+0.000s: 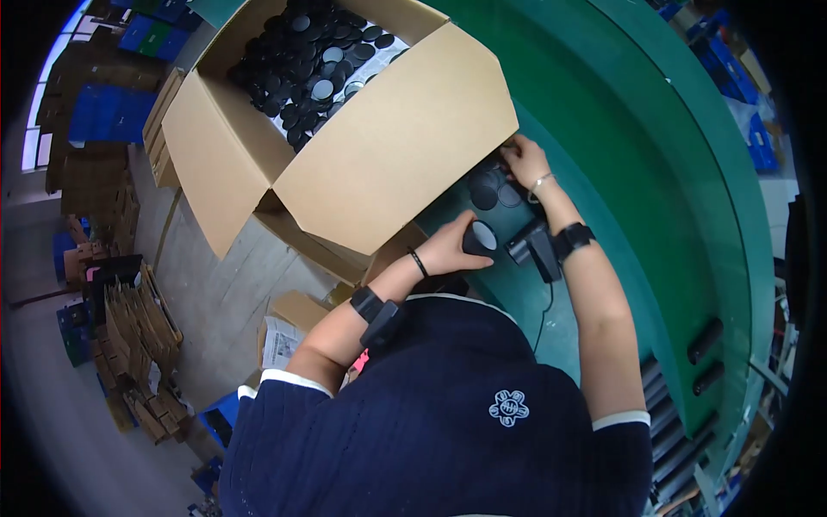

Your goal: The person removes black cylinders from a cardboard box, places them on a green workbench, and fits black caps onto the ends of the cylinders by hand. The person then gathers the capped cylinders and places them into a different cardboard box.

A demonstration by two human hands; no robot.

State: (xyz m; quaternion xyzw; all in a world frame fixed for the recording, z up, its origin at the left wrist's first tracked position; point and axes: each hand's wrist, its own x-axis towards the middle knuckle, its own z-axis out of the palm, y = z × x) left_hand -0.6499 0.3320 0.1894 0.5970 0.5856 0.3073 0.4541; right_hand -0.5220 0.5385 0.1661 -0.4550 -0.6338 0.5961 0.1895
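Observation:
My left hand (444,248) is closed around a short stack of round black discs (480,239), whose end face looks pale grey. Several more flat black discs (488,189) lie on the green work surface (560,319), just beyond that stack. Over these discs my right hand (526,164) is bent, with its fingers curled together at their far edge. Its fingertips are partly hidden beside the carton flap, so what they pinch cannot be made out. An open cardboard carton (405,138) stands at the far left of my hands, holding many loose black discs (301,73).
A black device (534,248) with a cable stands by my right forearm. The carton's wide flap leans over the work surface near both hands. A green conveyor belt (637,172) curves along the right, with rollers (680,439) at its near end. Flattened cardboard (142,336) stands at left.

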